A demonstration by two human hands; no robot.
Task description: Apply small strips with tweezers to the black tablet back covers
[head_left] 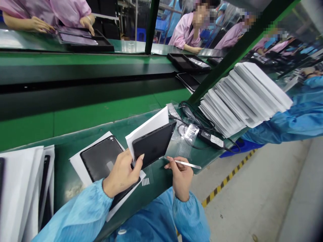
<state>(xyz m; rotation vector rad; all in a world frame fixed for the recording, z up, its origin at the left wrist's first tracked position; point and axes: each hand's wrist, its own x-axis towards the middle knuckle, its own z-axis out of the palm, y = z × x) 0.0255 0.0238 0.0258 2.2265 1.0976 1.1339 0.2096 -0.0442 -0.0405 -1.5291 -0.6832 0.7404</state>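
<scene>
My left hand [122, 176] grips a black tablet [153, 143] with a white sheet [148, 129] behind it, both held tilted above the green bench. My right hand [180, 173] is closed in a pinch on thin metal tweezers [188, 164], just below the tablet's lower edge. A second black tablet [101, 159] lies flat on a white sheet [77, 166] under my left wrist.
A fanned stack of white sheets [244, 95] sits at the right, with black cables and an adapter [210, 137] beside it. More white sheets and dark devices [25, 188] lie at the left. Across the green conveyor [75, 67], people in pink coats handle tablets in black trays [189, 62].
</scene>
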